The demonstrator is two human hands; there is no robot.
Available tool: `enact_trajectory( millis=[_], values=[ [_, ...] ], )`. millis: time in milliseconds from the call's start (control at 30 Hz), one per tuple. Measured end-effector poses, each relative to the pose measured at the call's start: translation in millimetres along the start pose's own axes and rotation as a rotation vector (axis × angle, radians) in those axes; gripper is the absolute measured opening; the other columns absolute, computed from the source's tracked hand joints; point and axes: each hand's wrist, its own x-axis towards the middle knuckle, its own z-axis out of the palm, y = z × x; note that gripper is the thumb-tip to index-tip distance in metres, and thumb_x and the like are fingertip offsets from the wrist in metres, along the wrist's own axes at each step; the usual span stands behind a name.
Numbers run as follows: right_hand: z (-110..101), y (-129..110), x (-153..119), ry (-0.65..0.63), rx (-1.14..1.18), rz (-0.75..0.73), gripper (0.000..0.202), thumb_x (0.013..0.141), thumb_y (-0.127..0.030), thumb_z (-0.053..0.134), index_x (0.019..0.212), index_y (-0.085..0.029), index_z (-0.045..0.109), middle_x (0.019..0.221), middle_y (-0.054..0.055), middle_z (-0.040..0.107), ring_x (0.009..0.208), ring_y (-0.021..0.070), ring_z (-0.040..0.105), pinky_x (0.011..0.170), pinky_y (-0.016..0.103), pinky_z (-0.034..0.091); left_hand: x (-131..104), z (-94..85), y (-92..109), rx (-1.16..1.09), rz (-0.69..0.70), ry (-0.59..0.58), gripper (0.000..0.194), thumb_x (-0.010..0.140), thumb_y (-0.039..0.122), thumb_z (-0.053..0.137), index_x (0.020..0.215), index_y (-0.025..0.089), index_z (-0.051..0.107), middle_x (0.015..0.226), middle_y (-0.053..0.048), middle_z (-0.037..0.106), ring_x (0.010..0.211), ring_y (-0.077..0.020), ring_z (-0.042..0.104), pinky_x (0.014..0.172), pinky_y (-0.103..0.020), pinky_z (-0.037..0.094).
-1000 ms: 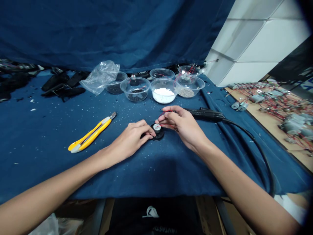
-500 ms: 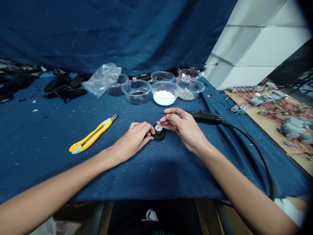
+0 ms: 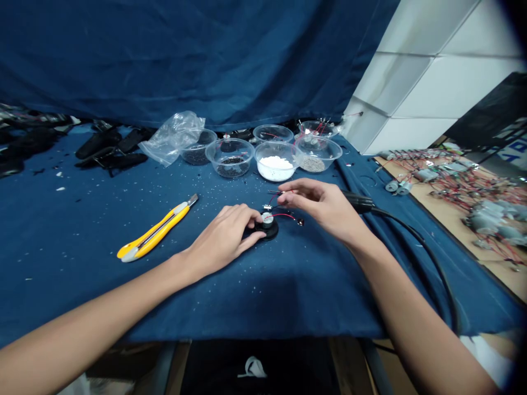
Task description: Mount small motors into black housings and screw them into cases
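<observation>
My left hand (image 3: 230,230) grips the left side of a round black part (image 3: 269,233) lying on the blue cloth. On that part stands a small silvery motor (image 3: 267,219), with a red wire (image 3: 284,215) running right to a small dark piece (image 3: 301,222). Behind the motor is a tiny circuit board (image 3: 267,207) with thin wires. My right hand (image 3: 310,200) is closed, its fingertips pinched beside the thin metal tip of a black-handled tool (image 3: 358,202); what they hold is too small to make out.
A yellow cutter (image 3: 158,230) lies at left. Clear bowls with black bits (image 3: 231,164), white bits (image 3: 275,167) and grey grains (image 3: 312,163) stand behind. A plastic bag (image 3: 175,137) is beside them; wired motors (image 3: 494,216) cover the board at right.
My right hand has let go of the red wire by the motor and shifted slightly right over the black tool. The small board and the dark wire end now show.
</observation>
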Motion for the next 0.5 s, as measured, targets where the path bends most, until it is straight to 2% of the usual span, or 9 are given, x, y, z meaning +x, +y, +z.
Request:
enact_trajectory(
  millis=[133,233,400,500],
  values=[
    [-10,-6,-3,-0.107,-0.109,-0.019,0.029,0.087,-0.023,0.06,0.114,-0.016,0.065,0.111,0.008,0.069,0.105,0.023,0.064,0.093,0.038,0.051,8,6.9,4,-0.056,0.049,0.154,0.022,0.093,0.027,0.054,0.112,0.016,0.053,0.106,-0.007,0.059,0.099,-0.0181,0.054,0.089,-0.035,0.044],
    [-15,-7,-4,-0.141,-0.088,-0.046,0.033,0.086,-0.021,0.059,0.119,-0.018,0.064,0.116,0.008,0.067,0.109,0.0237,0.063,0.097,0.04,0.049,15,15.8,2,-0.08,0.088,0.22,0.018,0.093,0.023,0.053,0.11,0.016,0.055,0.1,-0.005,0.062,0.095,-0.0166,0.056,0.088,-0.034,0.045],
    [-20,-2,-2,-0.208,-0.052,-0.038,0.039,0.083,-0.018,0.064,0.122,-0.018,0.062,0.121,0.007,0.065,0.115,0.0233,0.059,0.104,0.041,0.044,19,21.3,0,-0.138,0.073,0.262,0.015,0.093,0.02,0.054,0.106,0.016,0.059,0.087,-0.003,0.061,0.085,-0.0146,0.056,0.082,-0.031,0.046],
    [-20,0,0,-0.154,-0.062,-0.028,0.034,0.082,-0.022,0.066,0.115,-0.017,0.065,0.116,0.009,0.067,0.11,0.0239,0.062,0.1,0.04,0.047,19,18.5,5,-0.245,-0.026,0.24,0.016,0.092,0.017,0.052,0.104,0.017,0.062,0.09,-0.003,0.061,0.085,-0.0137,0.057,0.08,-0.028,0.046]
  ],
)
